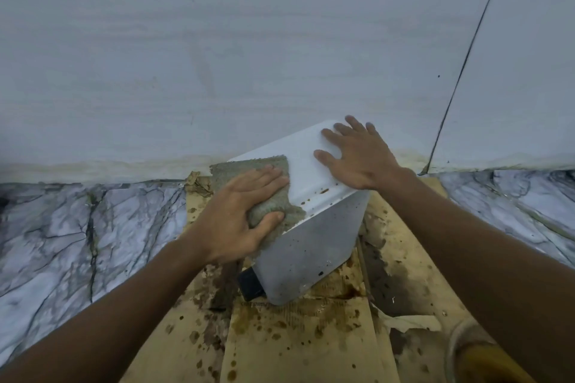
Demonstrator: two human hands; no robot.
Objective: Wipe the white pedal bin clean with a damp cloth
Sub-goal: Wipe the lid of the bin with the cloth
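Observation:
The white pedal bin (314, 246) stands on stained cardboard close to the wall, its lid (306, 169) shut and its black pedal (250, 284) at the lower left. Brown spots dot the lid's front edge and the front wall. A grey-green cloth (249, 169) lies over the lid's left side and front corner. My left hand (238, 211) presses flat on the cloth, thumb hooked under its lower fold. My right hand (357, 157) rests flat on the lid's right side with fingers spread, holding nothing.
Stained brown cardboard (295, 342) covers the floor under the bin. Marble floor (77, 233) shows on both sides. A pale wall (249, 56) rises right behind the bin. A round container's rim (460, 348) sits at the lower right.

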